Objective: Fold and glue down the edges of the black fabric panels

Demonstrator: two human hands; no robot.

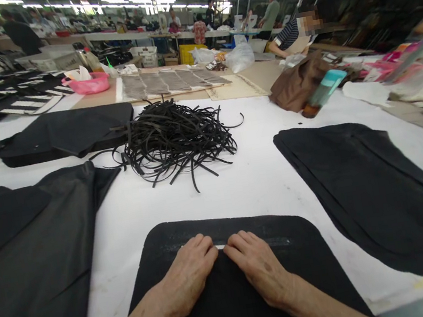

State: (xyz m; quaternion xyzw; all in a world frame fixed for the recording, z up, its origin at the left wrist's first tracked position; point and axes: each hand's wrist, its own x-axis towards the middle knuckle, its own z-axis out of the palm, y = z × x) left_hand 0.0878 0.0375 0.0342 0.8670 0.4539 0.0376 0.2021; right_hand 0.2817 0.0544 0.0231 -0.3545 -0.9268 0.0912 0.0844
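Observation:
In front of me lies a black sheet with rounded far corners, perhaps leather or a similar material. Both hands rest on its far part, thumbs close to each other. My left hand has its fingers curled down and pressed together. My right hand mirrors it, fingers bent the same way. Between them shows a short narrow white strip, whose ends run under the fingers of each hand. The fingertips are partly hidden. A shinier, smeared band crosses the sheet at the height of the hands.
Beyond the sheet is a heap of thin black strips. Black pieces are stacked at left and right; a thick black stack sits farther back. A bottle, brown bag and pink basin stand beyond. Co-workers are in the background.

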